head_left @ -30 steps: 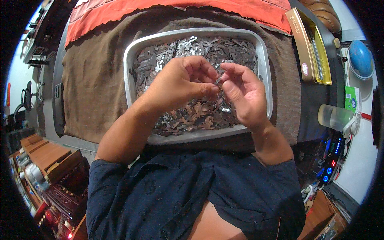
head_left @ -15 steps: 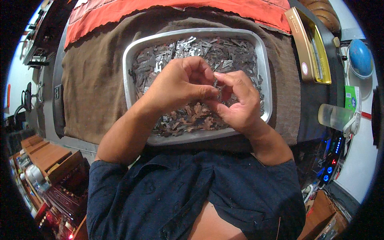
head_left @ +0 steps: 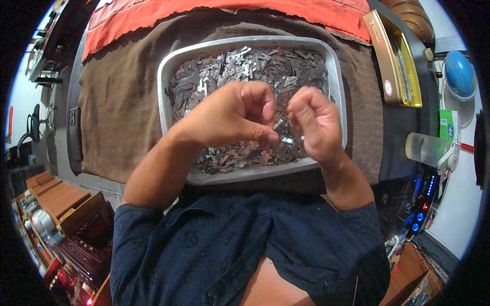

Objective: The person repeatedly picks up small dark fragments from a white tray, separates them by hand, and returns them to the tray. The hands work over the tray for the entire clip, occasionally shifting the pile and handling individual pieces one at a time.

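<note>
A silver metal tray holds a heap of small flat metal pieces, grey and shiny, with rusty brown ones toward its near side. Over the tray's middle is my left hand, its fingers curled in toward the thumb. Bright small pieces show beside its thumb tip; whether one of them is in the fingers is unclear. My right hand hovers a short way to the right, above the tray's right part. Its fingers are bent in against the thumb, and whatever they hold is hidden.
Under the tray lies a brown cloth, with a red cloth along the far edge. To the right are an open gold tin, a translucent cup and a blue ball-like object. Wooden furniture stands at lower left.
My hands, fingertips together before, are now apart. The right one has drawn away to the right and curled up; the left has dropped slightly nearer to me.
</note>
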The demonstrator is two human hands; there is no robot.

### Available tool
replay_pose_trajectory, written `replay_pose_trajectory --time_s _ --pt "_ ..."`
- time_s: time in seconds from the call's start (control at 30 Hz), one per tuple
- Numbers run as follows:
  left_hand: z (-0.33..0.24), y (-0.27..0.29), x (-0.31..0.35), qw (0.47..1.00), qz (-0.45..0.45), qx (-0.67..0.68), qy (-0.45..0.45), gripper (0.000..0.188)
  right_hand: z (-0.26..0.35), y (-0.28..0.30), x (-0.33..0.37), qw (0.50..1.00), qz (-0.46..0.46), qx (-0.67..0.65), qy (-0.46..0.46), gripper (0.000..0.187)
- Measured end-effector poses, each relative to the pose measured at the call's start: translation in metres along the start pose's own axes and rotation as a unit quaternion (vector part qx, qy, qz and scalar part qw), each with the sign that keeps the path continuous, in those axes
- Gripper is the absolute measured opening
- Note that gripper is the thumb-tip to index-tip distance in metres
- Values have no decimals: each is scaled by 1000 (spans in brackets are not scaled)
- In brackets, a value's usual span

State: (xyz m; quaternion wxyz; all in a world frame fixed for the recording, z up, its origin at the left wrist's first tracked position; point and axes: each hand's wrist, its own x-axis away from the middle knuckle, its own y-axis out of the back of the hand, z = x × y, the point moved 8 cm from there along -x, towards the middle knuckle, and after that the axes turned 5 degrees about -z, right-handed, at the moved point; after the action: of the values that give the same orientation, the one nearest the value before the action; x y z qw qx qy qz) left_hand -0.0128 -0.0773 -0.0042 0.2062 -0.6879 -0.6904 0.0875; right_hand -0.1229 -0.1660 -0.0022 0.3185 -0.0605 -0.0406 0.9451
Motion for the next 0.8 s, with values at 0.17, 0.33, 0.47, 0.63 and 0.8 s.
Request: replay_pose_trajectory --time_s 0.17,0.33,0.47,0.63,0.8 --pt "-4 12 -2 998 -54 8 -13 32 15 47 -11 982 -171 -77 26 17" --pt "-5 29 -4 993 -116 7 -26 33 57 76 -25 934 -186 296 77 11" --pt "-6 33 -2 990 -130 23 -40 34 52 75 -50 844 -99 524 53 15" --pt "-12 37 -1 988 -146 -1 -55 34 27 59 -79 819 0 571 63 21" --pt "-13 41 -1 986 -156 14 -59 33 16 51 -95 812 51 579 55 25"
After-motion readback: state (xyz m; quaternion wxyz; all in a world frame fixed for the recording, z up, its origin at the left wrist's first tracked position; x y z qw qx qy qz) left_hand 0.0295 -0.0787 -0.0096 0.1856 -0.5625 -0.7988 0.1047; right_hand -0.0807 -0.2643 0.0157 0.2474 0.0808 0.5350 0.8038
